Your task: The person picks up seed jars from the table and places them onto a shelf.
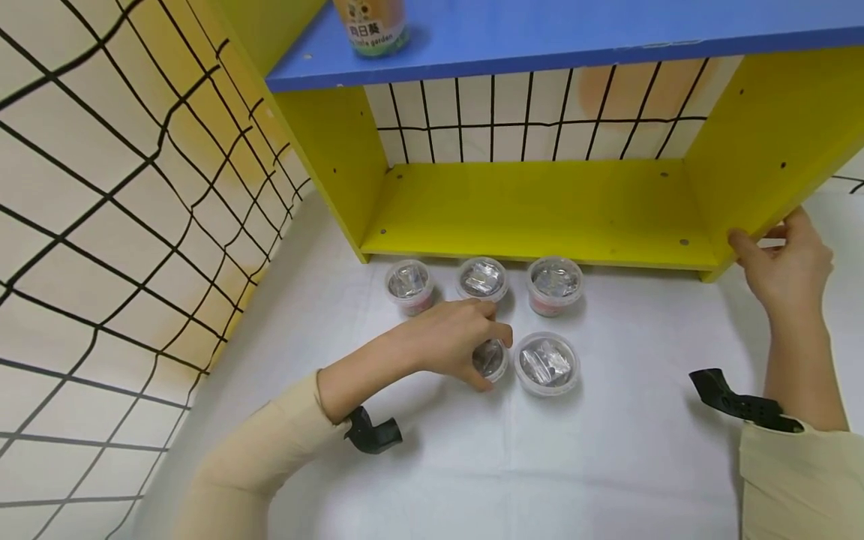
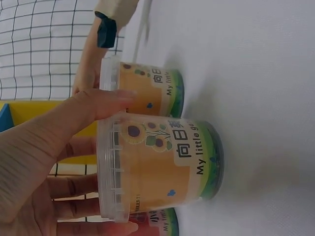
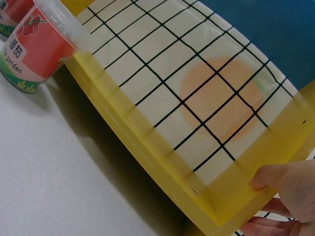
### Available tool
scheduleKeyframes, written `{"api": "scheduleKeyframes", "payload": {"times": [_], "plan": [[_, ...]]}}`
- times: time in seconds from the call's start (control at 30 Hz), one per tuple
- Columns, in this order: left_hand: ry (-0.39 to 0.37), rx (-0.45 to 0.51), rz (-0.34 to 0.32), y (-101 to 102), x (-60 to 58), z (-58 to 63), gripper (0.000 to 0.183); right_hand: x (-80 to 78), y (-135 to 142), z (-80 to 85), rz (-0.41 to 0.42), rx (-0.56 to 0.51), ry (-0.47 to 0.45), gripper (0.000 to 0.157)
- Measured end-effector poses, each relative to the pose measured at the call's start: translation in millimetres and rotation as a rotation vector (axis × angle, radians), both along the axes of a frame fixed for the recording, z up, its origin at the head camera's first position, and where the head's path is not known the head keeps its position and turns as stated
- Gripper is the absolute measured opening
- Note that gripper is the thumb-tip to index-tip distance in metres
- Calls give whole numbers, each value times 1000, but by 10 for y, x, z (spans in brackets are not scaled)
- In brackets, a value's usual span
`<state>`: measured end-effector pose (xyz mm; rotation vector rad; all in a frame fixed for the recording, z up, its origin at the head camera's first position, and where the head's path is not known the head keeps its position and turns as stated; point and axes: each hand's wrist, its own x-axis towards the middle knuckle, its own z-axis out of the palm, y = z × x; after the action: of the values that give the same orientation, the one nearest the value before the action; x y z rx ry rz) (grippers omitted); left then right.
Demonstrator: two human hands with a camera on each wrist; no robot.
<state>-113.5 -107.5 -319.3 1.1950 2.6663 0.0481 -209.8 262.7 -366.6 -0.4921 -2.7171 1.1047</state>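
My left hand (image 1: pixel 452 337) curls round the lidded clear plastic cup (image 2: pixel 157 167), which has an orange sunflower label. Its thumb and fingers lie about the lid, and the palm partly hides the cup from above. The cup stands on the white cloth. To its right is another orange-labelled cup (image 1: pixel 547 364). Three more cups stand along the shelf's front: a left one (image 1: pixel 409 285), a middle one (image 1: pixel 482 279) and a right one (image 1: pixel 554 285). My right hand (image 1: pixel 786 259) grips the front edge of the yellow shelf's right side panel (image 1: pixel 763 150), thumb inside, fingers outside.
The shelf has a yellow bottom board (image 1: pixel 540 210) and a blue upper board (image 1: pixel 574 37), on which another sunflower cup (image 1: pixel 373 28) stands. Black wire grid (image 1: pixel 101 195) covers the left side and the back. White cloth (image 1: pixel 607 465) covers the surface in front.
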Motion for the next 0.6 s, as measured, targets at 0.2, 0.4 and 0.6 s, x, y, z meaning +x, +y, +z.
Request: {"api": "scheduleKeyframes", "payload": {"times": [0.2,0.4,0.6], "plan": [[14,12,-10,-11,6,-9,49,4,1,16,-7,-25,-11,59],[23,58,-49,-48,-32,-59,47,37,-5,28,0,-47,4,59],[47,83,-85,-119,-82,43,43,-137,173,-180,2,-49,10,58]]}}
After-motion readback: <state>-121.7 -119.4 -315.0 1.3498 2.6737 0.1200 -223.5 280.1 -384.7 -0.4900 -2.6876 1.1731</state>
